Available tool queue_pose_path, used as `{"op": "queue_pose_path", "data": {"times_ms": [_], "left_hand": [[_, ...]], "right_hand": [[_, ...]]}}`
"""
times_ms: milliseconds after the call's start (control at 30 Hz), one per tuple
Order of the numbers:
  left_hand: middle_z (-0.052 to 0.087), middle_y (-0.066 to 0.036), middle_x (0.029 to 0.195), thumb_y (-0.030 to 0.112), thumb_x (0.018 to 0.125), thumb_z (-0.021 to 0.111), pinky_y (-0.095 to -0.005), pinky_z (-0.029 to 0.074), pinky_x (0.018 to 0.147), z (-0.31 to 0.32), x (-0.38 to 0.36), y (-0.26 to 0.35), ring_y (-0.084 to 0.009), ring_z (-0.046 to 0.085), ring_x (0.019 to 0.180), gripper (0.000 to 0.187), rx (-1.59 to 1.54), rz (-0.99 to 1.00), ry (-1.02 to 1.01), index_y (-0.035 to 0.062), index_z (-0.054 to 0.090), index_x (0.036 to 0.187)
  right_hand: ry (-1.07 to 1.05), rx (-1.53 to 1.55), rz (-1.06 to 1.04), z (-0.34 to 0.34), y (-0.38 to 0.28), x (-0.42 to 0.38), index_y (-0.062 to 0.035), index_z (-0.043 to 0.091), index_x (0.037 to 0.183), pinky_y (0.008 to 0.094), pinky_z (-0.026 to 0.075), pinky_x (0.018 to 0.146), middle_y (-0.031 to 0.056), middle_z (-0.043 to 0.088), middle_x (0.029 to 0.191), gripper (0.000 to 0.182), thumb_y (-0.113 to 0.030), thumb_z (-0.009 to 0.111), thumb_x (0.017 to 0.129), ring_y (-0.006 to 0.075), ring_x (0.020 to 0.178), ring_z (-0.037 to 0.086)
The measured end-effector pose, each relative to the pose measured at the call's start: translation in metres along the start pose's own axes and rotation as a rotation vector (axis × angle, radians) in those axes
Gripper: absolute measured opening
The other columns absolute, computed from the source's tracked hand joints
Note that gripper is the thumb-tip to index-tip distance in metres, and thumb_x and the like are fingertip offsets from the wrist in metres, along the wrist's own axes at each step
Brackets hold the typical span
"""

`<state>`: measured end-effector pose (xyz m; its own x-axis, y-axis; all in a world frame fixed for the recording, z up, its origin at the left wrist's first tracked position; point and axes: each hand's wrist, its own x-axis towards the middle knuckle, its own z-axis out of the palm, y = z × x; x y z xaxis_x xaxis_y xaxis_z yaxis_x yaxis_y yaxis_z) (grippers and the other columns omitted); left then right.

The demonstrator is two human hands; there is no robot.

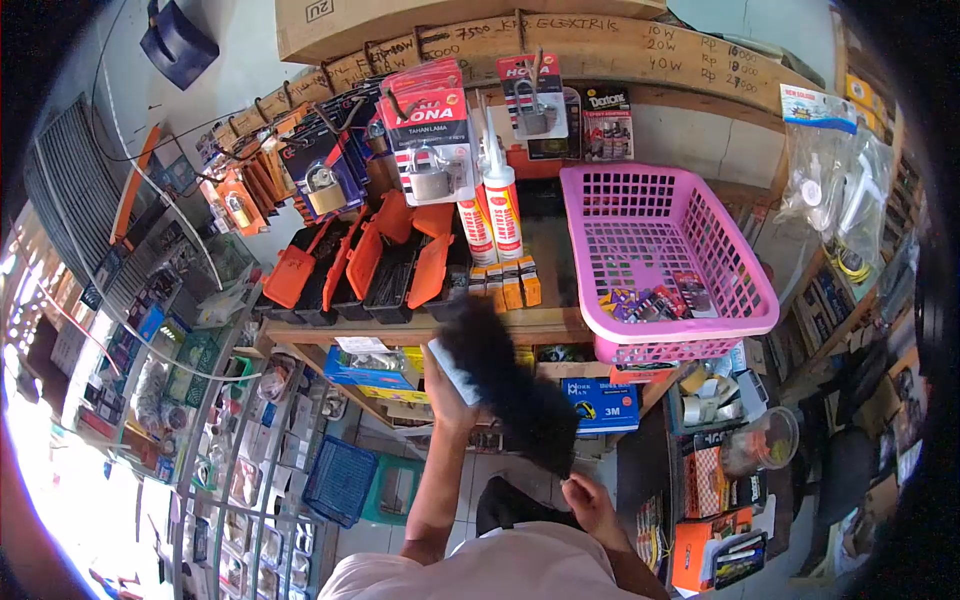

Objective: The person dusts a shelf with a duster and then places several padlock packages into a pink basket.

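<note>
My left hand (450,400) is closed around a flat, pale blue object (456,374), held upright in front of the wooden shelf; its far side is hidden. A black fluffy duster (515,385) slants across the middle, its upper end against the pale blue object. At the duster's lower end, my right hand (592,503) has its fingers curled on it; the grip itself is partly hidden. Just beyond the duster's upper end stand small orange-yellow boxes (505,284) and black bins with orange lids (383,260).
A pink plastic basket (665,345) holding small packets stands to the right. Silicone sealant tubes (503,205) and hanging padlock packs (430,150) rise at the back. Below the shelf is a blue box (600,404). Glass shelving (240,440) lines the left, near a green stool (397,488).
</note>
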<state>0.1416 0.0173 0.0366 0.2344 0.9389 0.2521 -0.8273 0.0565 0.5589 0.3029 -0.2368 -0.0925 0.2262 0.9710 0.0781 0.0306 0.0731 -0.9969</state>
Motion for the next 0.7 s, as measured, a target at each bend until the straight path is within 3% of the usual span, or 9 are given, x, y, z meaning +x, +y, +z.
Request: {"op": "queue_pose_path", "data": {"times_ms": [67,100,233,300,367,433,467,500,700], "left_hand": [[0.055,-0.011,0.131,0.038,0.101,0.032,-0.0441,0.043,0.102,0.035,-0.005,0.013,-0.0296,0.057,0.114,0.051,-0.028,-0.060,0.138,0.0041,0.045,0.137],[0.058,-0.012,0.125,0.040,0.102,0.031,-0.0417,0.040,0.105,0.012,-0.005,-0.008,-0.0289,0.054,0.119,0.051,0.101,0.098,0.218,0.0049,0.049,0.134],[0.060,-0.012,0.121,0.043,0.093,0.046,-0.0400,0.045,0.096,0.003,-0.001,0.009,-0.0286,0.057,0.111,0.052,0.001,-0.076,0.001,0.0050,0.052,0.128],[0.061,-0.011,0.120,0.043,0.090,0.052,-0.0395,0.046,0.094,0.002,0.000,0.001,-0.0285,0.059,0.109,0.053,-0.038,-0.147,-0.066,0.0051,0.053,0.126],[0.061,-0.013,0.118,0.050,0.096,0.040,-0.0477,0.045,0.096,-0.003,0.009,-0.010,-0.0305,0.058,0.108,0.056,0.951,0.435,0.109,0.0073,0.051,0.131],[0.061,-0.013,0.119,0.054,0.098,0.033,-0.0510,0.045,0.096,0.000,0.004,0.010,-0.0340,0.059,0.108,0.061,-0.195,-0.119,0.178,0.0077,0.047,0.136],[0.062,-0.012,0.120,0.055,0.099,0.029,-0.0531,0.050,0.089,-0.010,0.000,0.011,-0.0365,0.061,0.104,0.062,-0.024,-0.118,-0.012,0.0105,0.045,0.139],[0.062,-0.013,0.119,0.056,0.099,0.029,-0.0541,0.054,0.078,0.005,-0.006,0.015,-0.0364,0.064,0.098,0.061,-0.046,-0.150,0.053,0.0137,0.044,0.140],[0.064,-0.014,0.111,0.058,0.098,0.033,-0.0502,0.055,0.071,0.007,-0.008,0.009,-0.0338,0.064,0.093,0.062,-0.045,-0.211,0.039,0.0132,0.045,0.138]], "right_hand": [[-0.130,-0.028,0.122,-0.005,-0.006,0.004,0.0049,0.058,0.114,0.0255,0.048,0.076,0.0038,0.066,0.089,0.039,-0.030,0.061,0.096,0.0073,0.083,0.057],[-0.258,-0.054,0.245,-0.006,-0.008,0.005,0.0053,0.058,0.109,0.0256,0.048,0.076,0.0025,0.065,0.087,0.039,-0.031,0.061,0.096,0.0076,0.081,0.057],[-0.021,0.142,0.228,0.009,-0.002,0.000,0.0044,0.058,0.106,0.0258,0.048,0.072,0.0004,0.062,0.082,0.035,-0.029,0.061,0.096,0.0083,0.076,0.056],[-0.237,0.226,0.180,0.008,-0.006,0.003,-0.0024,0.061,0.104,0.0217,0.037,0.053,-0.0004,0.051,0.071,0.022,-0.023,0.059,0.097,0.0054,0.059,0.042],[-0.221,0.304,0.227,0.007,-0.029,0.013,-0.0040,0.060,0.104,0.0226,0.035,0.050,0.0006,0.051,0.071,0.022,-0.025,0.058,0.098,0.0065,0.055,0.040],[-0.211,0.379,0.275,0.002,-0.055,0.025,-0.0056,0.059,0.104,0.0236,0.034,0.047,0.0017,0.050,0.070,0.022,-0.027,0.057,0.098,0.0077,0.051,0.039],[-0.207,0.541,0.345,-0.002,-0.067,0.032,-0.0074,0.055,0.107,0.0244,0.036,0.048,0.0028,0.051,0.071,0.025,-0.031,0.052,0.100,0.0093,0.054,0.043],[-0.202,0.704,0.414,-0.005,-0.077,0.041,-0.0091,0.051,0.111,0.0253,0.038,0.049,0.0039,0.051,0.071,0.027,-0.034,0.047,0.102,0.0108,0.057,0.047],[-0.111,0.739,0.146,0.003,-0.090,0.155,-0.0145,0.041,0.128,0.0266,0.041,0.051,0.0026,0.051,0.086,0.033,-0.027,0.053,0.099,0.0117,0.065,0.050]]}}
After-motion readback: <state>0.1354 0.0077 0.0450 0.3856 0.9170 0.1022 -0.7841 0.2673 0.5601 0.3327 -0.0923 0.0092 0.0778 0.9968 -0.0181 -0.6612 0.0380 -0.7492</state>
